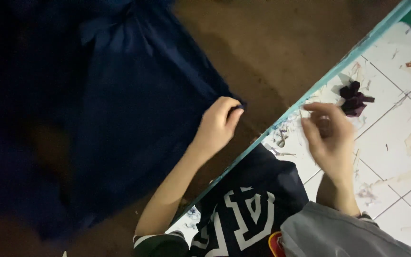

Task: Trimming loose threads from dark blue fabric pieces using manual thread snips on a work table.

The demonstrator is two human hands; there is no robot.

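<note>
A large dark blue cloth (pixel 120 109) hangs over the brown floor at the left. My left hand (pixel 217 124) pinches its right edge between thumb and fingers. My right hand (pixel 328 138) hovers over the white tiled surface (pixel 396 143), fingers curled and thumb near the fingertips; whether it holds something thin I cannot tell. A small heap of dark purple scraps (pixel 354 100) lies on the tiles just beyond my right hand.
A teal strip (pixel 310 95) edges the tiled surface diagonally. The tiles carry smears and bits of thread. A dark garment with white lettering (pixel 248 209) and a grey cloth (pixel 329 233) lie at the bottom. Brown floor (pixel 262 43) fills the top middle.
</note>
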